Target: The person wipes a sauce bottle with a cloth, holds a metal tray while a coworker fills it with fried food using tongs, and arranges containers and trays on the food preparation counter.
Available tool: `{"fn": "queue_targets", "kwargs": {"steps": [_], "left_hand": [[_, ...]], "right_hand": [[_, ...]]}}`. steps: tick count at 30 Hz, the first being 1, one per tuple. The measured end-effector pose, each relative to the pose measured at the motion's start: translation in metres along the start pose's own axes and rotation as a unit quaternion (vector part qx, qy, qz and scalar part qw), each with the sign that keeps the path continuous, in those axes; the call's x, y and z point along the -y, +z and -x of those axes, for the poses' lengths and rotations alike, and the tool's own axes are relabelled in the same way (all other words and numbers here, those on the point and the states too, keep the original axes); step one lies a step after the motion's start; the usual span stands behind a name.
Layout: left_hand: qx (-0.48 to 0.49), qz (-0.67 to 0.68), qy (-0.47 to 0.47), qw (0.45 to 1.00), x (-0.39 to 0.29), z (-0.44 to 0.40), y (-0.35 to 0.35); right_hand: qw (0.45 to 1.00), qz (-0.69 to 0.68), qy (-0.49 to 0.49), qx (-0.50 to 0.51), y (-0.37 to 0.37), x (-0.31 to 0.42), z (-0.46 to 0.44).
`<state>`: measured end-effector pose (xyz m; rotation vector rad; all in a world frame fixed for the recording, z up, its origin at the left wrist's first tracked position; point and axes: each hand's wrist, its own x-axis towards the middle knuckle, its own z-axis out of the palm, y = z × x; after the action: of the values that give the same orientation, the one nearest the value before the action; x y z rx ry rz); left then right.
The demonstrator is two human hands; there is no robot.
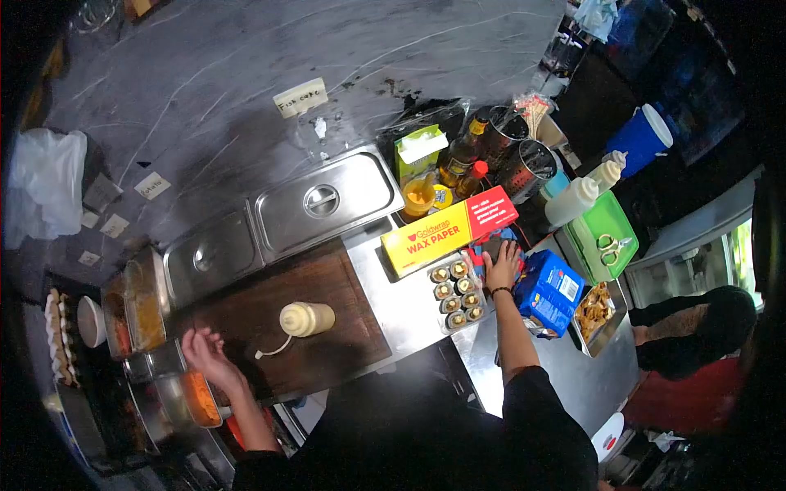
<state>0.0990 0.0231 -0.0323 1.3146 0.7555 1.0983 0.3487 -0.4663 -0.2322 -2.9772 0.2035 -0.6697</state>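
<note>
My right hand (pixel 502 266) lies with fingers stretched out on a red, blue and dark cloth-like bundle (pixel 489 245). Beside it are the yellow and red wax paper box (pixel 434 233), a clear tray of small filled rolls (pixel 454 296) and a blue packet (pixel 547 293). On the left, my left hand (pixel 209 356) hovers over the edge of the wooden board (pixel 237 319), fingers loosely apart and nothing visible in them. Close to it is a container of orange shreds (pixel 199 398). A squeeze bottle of pale sauce (pixel 308 319), its cap hanging by a strap, stands on the board.
Lidded steel pans (pixel 327 196) line the back. Sauce bottles (pixel 463 159) and perforated metal holders (pixel 524 172) stand behind the box. Scissors (pixel 610 248) rest on a green lid (pixel 606 229); a tray of brown food pieces (pixel 595 315) sits below. Another person (pixel 696 327) is at right.
</note>
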Motion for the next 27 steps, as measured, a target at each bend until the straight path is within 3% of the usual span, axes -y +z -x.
{"fn": "queue_targets", "kwargs": {"steps": [2,3,5,7,8,9,11,13,15,16,17,18,20,21,22,23,25,27], "left_hand": [[-0.009,0.013,0.087,0.996,-0.031,0.014,0.019],[-0.006,0.013,0.086,0.996,-0.042,0.025,0.029],[0.023,0.054,0.193,0.980,-0.059,0.051,0.051],[0.119,0.084,0.225,0.963,-0.068,0.086,0.074],[0.157,0.046,0.249,0.955,-0.063,0.106,0.090],[0.251,0.112,0.226,0.935,-0.050,0.123,0.104],[0.492,-0.084,0.201,0.843,-0.030,0.144,0.132],[0.595,-0.098,0.096,0.792,-0.009,0.180,0.194],[0.654,-0.146,0.234,0.704,0.033,0.216,0.248],[0.671,-0.153,0.246,0.683,0.063,0.239,0.272],[0.704,-0.216,0.250,0.629,0.078,0.257,0.297],[0.730,-0.277,0.251,0.572,0.092,0.271,0.320],[0.686,-0.276,0.308,0.598,0.142,0.303,0.347],[0.640,-0.279,0.362,0.617,0.157,0.314,0.357],[0.629,-0.326,0.379,0.595,0.158,0.317,0.364],[0.627,-0.324,0.380,0.597,0.159,0.319,0.370],[0.618,-0.394,0.414,0.540,0.163,0.328,0.373],[0.632,-0.383,0.406,0.537,0.173,0.335,0.378]], "right_hand": [[0.998,-0.053,-0.008,0.010,0.000,-0.004,-0.005],[0.994,-0.104,-0.016,0.019,-0.002,-0.008,-0.005],[0.995,-0.090,-0.011,0.040,-0.008,-0.008,-0.011],[0.959,-0.175,0.181,0.133,-0.025,0.001,-0.026],[0.967,-0.200,0.157,0.001,-0.034,0.003,-0.028],[0.966,-0.199,0.096,-0.134,-0.028,-0.006,-0.031],[0.920,-0.341,0.166,-0.095,-0.120,0.013,-0.046],[0.902,-0.357,0.168,-0.178,-0.165,-0.002,-0.051],[0.859,-0.423,0.118,-0.264,-0.157,-0.056,-0.044],[0.819,-0.476,0.186,-0.261,-0.167,-0.069,-0.040],[0.773,-0.525,0.251,-0.254,-0.183,-0.078,-0.036],[0.780,-0.518,0.261,-0.235,-0.194,-0.085,-0.029],[0.698,-0.622,0.305,-0.180,-0.225,-0.083,-0.019],[0.592,-0.721,0.331,-0.140,-0.244,-0.076,-0.014],[0.557,-0.752,0.341,-0.086,-0.254,-0.081,-0.003],[0.554,-0.737,0.360,-0.141,-0.252,-0.081,0.002],[0.664,-0.691,0.285,-0.030,-0.209,-0.164,0.046],[0.654,-0.706,0.267,-0.045,-0.221,-0.148,0.044]]}}
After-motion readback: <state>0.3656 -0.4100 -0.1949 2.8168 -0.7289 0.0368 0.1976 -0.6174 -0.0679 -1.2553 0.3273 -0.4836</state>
